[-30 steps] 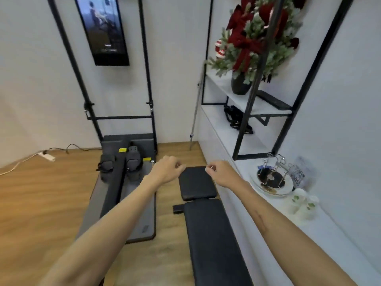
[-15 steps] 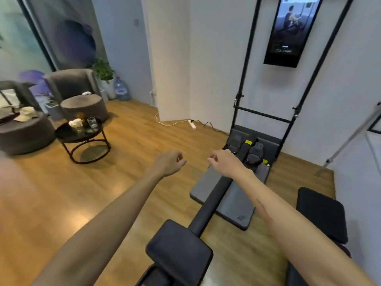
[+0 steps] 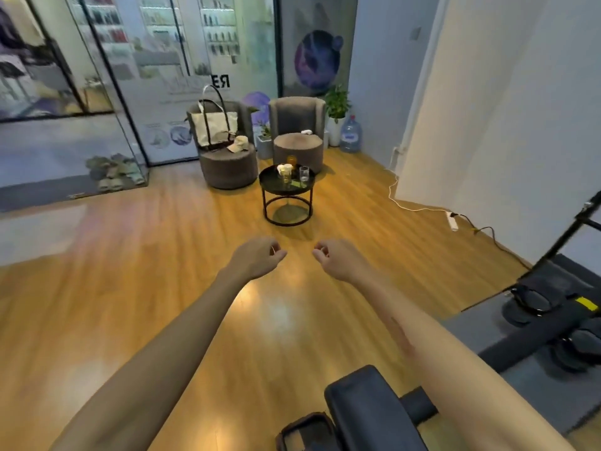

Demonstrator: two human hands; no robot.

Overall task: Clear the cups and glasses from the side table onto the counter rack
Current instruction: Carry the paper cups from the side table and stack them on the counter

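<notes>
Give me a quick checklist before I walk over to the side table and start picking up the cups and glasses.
1. Left hand free: ok, loosely curled, holding nothing.
2. Right hand free: ok, also holding nothing.
3. Side table in sight: ok, straight ahead by the two grey chairs.
4. Drinkware on it: ok, a clear glass, a white cup and an amber glass stand upright; exact count cannot tell.
5. Path: ok, bare wood floor; the power strip and its cable lie off to the right.
6. Counter rack: cannot tell, out of view.
</notes>
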